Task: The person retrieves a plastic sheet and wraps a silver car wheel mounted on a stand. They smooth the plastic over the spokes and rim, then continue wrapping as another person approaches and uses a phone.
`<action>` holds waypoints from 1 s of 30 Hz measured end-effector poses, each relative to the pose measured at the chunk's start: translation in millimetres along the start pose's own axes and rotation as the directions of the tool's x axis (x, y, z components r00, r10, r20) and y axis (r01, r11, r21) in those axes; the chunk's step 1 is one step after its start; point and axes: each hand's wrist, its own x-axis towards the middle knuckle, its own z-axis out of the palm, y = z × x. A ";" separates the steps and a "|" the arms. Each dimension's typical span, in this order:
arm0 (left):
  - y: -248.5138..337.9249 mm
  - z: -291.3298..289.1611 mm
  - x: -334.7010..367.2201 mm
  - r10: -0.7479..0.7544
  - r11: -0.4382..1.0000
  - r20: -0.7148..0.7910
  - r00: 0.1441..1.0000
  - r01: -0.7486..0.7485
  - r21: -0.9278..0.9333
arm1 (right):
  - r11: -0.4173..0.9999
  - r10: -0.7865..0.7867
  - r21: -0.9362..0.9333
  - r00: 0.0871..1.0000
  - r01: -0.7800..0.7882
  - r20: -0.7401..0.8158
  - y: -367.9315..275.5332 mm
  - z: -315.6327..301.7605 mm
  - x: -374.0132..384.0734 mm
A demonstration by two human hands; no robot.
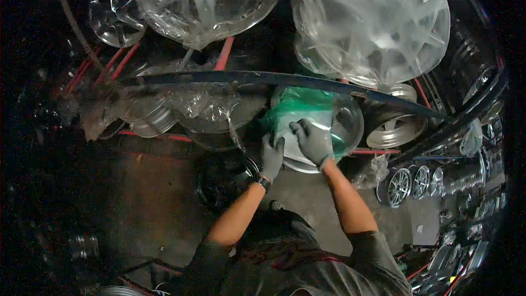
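A green and white plastic bag (302,100) lies over a silver wheel rim (350,119) in front of me, on the lower rack level. My left hand (272,157), in a grey glove, is at the bag's left edge, its thumb over the white part and its other fingers alongside. My right hand (315,142), also gloved, presses on the white part with bent fingers that appear to pinch the plastic. Below the hands, the rim's curved lower edge shows. Most of the rim is hidden by the bag and my hands.
A dark metal rack bar (257,78) crosses just beyond the bag. Above it sit large plastic-wrapped rims (378,22). Bare rims (397,131) stand at the right, a black rim (222,181) by my left forearm. More rims (400,186) line the floor at right.
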 end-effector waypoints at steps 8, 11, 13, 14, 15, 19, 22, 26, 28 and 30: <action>-7.7 19.1 -20.5 -0.052 0.993 -0.256 0.965 0.077 0.089 | 0.646 0.126 0.742 0.984 -0.180 0.128 -65.8 56.0 -51.3; -16.9 1.0 -35.3 -0.068 0.996 -0.287 0.956 0.081 0.034 | 0.451 0.197 0.742 0.867 -0.496 0.458 -108.8 8.4 -51.8; -23.0 -11.6 -52.1 -0.106 0.994 -0.303 0.947 0.108 -0.011 | 0.607 0.123 0.718 0.933 -0.341 0.338 -120.7 -4.3 -60.8; -20.6 -18.9 -59.8 -0.108 0.994 -0.324 0.940 0.106 -0.022 | 0.579 0.012 0.742 0.914 -0.337 0.406 -130.7 -12.7 -65.0; -21.5 -21.2 -68.5 -0.125 0.992 -0.326 0.937 0.118 -0.042 | 0.551 -0.080 0.760 0.885 -0.344 0.459 -132.2 -17.7 -68.9; -17.7 -48.5 -94.7 -0.148 0.989 -0.452 0.880 0.123 -0.083 | 0.565 -0.365 0.815 0.846 -0.130 0.388 -157.7 -28.0 -92.1; -11.0 -67.7 -113.4 -0.144 0.989 -0.557 0.818 0.102 -0.105 | 0.145 -0.551 0.886 0.708 -0.441 0.442 -184.3 -47.3 -101.9; 6.9 -92.5 -142.8 -0.116 0.992 -0.698 0.707 0.046 -0.119 | 0.217 -0.953 0.937 0.150 -0.273 0.264 -196.2 -50.2 -96.4; 17.1 -100.2 -156.3 -0.096 0.992 -0.757 0.647 -0.001 -0.126 | 0.168 -0.973 0.930 0.097 -0.327 0.210 -196.6 -52.5 -94.2; 26.6 -110.8 -172.9 -0.079 0.990 -0.816 0.572 -0.051 -0.132 | 0.136 -0.981 0.912 0.080 -0.387 0.180 -196.3 -52.5 -89.8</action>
